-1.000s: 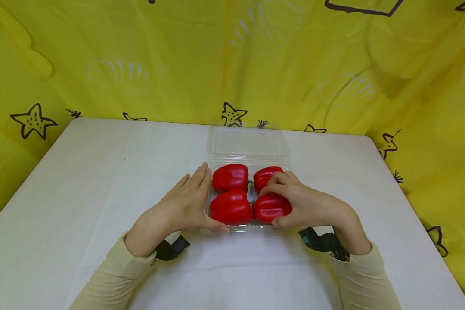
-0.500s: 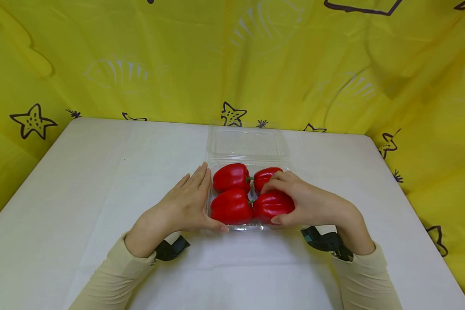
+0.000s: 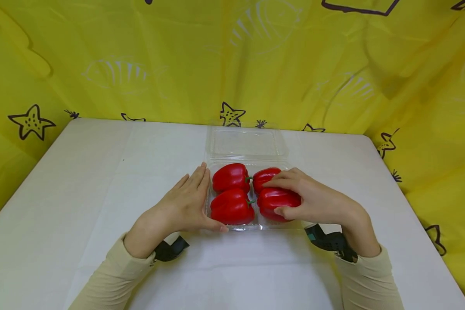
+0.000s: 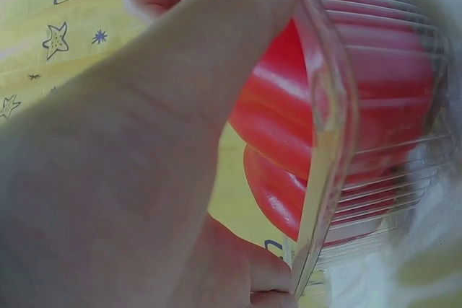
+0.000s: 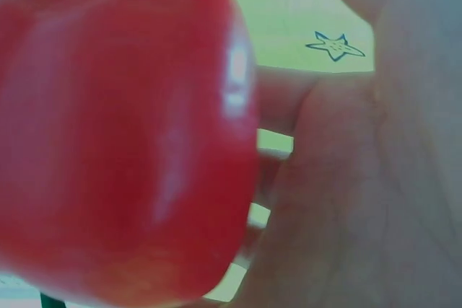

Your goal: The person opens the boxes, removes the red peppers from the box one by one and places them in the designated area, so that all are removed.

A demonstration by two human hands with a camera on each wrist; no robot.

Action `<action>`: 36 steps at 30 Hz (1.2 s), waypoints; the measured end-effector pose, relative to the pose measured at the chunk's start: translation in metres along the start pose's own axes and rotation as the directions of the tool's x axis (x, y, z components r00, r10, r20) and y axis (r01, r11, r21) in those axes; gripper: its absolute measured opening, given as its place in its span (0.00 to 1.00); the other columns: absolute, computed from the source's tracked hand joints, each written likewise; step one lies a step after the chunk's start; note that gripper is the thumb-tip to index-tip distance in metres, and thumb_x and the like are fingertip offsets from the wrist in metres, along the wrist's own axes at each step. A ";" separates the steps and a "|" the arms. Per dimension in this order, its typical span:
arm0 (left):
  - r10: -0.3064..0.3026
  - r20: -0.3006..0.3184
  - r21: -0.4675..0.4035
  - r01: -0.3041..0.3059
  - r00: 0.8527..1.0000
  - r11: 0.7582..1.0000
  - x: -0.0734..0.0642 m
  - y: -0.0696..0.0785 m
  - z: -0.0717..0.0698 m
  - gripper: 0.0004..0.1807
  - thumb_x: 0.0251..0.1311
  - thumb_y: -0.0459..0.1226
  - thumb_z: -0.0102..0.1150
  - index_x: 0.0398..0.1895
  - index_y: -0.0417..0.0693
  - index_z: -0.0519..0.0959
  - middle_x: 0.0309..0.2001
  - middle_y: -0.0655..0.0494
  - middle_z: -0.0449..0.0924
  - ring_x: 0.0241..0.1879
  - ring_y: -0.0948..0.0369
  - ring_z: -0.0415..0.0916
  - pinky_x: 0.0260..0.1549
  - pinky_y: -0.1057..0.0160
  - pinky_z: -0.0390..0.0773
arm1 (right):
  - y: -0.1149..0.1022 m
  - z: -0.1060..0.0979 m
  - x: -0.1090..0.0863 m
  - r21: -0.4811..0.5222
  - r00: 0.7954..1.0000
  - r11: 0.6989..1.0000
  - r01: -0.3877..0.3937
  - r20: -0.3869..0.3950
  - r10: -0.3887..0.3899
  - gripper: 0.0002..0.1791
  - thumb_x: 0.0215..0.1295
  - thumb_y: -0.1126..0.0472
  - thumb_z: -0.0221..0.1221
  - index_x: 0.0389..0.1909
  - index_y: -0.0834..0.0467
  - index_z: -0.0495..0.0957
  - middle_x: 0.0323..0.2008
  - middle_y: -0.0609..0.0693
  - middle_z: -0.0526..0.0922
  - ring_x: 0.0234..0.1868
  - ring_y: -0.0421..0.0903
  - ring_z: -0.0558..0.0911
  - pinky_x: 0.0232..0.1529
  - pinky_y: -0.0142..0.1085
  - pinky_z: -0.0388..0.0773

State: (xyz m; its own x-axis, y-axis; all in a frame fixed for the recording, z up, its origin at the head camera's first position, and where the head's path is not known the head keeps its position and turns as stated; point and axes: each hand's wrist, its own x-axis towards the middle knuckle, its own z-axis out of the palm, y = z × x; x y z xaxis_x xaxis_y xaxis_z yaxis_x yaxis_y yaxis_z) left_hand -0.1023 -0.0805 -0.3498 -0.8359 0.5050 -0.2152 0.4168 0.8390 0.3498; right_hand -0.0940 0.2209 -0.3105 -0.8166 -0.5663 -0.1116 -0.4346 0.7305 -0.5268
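Observation:
A clear plastic clamshell box (image 3: 242,227) lies opened out, with several red bell peppers in its base. My right hand (image 3: 314,196) grips the near-right bell pepper (image 3: 273,204), thumb on its near side and fingers across its far side. In the right wrist view that bell pepper (image 5: 130,135) fills the left half, close to the palm. My left hand (image 3: 186,202) lies along the box's left side, fingers straight and thumb at the near rim. Two bell peppers sit just right of it, the near-left one (image 3: 231,206) and the far-left one (image 3: 230,177). My right fingers partly cover the far-right bell pepper (image 3: 264,176).
The clear lid (image 3: 248,143) is folded back flat behind the base. A white table (image 3: 81,193) spreads around the box, bordered by a yellow curtain (image 3: 178,56) with sea drawings. Dark straps (image 3: 325,239) sit at both wrists.
My right hand has moved slightly right, and the near-right bell pepper has shifted right and up within the view. The left peppers have turned a little. My left hand stays in place.

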 end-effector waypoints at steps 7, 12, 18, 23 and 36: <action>0.001 0.000 -0.001 -0.001 1.000 1.000 -0.001 0.000 0.000 0.74 0.39 0.71 0.67 0.78 0.34 0.43 0.80 0.41 0.36 0.80 0.47 0.37 0.77 0.43 0.46 | 0.000 -0.006 -0.008 -0.007 0.999 1.000 -0.025 -0.025 0.024 0.26 0.57 0.59 0.65 0.59 0.49 0.77 0.56 0.44 0.77 0.56 0.44 0.71 0.43 0.33 0.82; 0.005 -0.005 -0.006 -0.006 1.000 1.000 -0.002 -0.001 -0.001 0.74 0.39 0.70 0.68 0.78 0.33 0.44 0.80 0.40 0.38 0.80 0.46 0.39 0.76 0.43 0.48 | -0.001 -0.013 -0.013 -0.044 0.996 0.999 -0.010 -0.086 0.006 0.24 0.59 0.59 0.65 0.58 0.51 0.77 0.54 0.44 0.78 0.55 0.43 0.71 0.43 0.33 0.83; 0.005 0.001 -0.010 -0.005 1.000 1.000 -0.001 0.000 0.000 0.73 0.40 0.70 0.68 0.78 0.33 0.45 0.80 0.40 0.38 0.80 0.46 0.39 0.76 0.42 0.48 | 0.001 -0.022 -0.014 -0.095 0.988 0.995 -0.011 -0.157 -0.004 0.26 0.62 0.58 0.65 0.62 0.52 0.75 0.57 0.48 0.76 0.57 0.45 0.70 0.47 0.41 0.82; 0.005 0.002 -0.011 -0.005 1.000 1.000 0.000 0.001 -0.001 0.73 0.40 0.70 0.68 0.78 0.34 0.44 0.80 0.40 0.38 0.80 0.47 0.38 0.77 0.43 0.47 | 0.006 -0.028 -0.014 -0.080 0.967 0.995 -0.059 -0.251 0.037 0.30 0.62 0.57 0.67 0.65 0.55 0.73 0.60 0.53 0.74 0.58 0.50 0.69 0.45 0.44 0.83; -0.006 0.007 -0.011 0.006 1.000 1.000 0.000 0.001 -0.001 0.74 0.39 0.71 0.68 0.78 0.34 0.43 0.80 0.41 0.37 0.80 0.48 0.37 0.77 0.44 0.46 | 0.027 -0.029 -0.012 -0.140 0.899 0.986 -0.089 -0.438 0.019 0.30 0.59 0.63 0.67 0.63 0.63 0.72 0.58 0.60 0.74 0.59 0.59 0.66 0.43 0.57 0.82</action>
State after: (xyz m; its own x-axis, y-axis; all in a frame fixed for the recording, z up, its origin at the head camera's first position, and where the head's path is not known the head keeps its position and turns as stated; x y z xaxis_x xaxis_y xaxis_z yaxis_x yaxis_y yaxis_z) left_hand -0.1018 -0.0799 -0.3488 -0.8359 0.5015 -0.2233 0.4079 0.8396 0.3588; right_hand -0.1072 0.2590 -0.2987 -0.9087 -0.3279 0.2583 -0.4088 0.8241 -0.3920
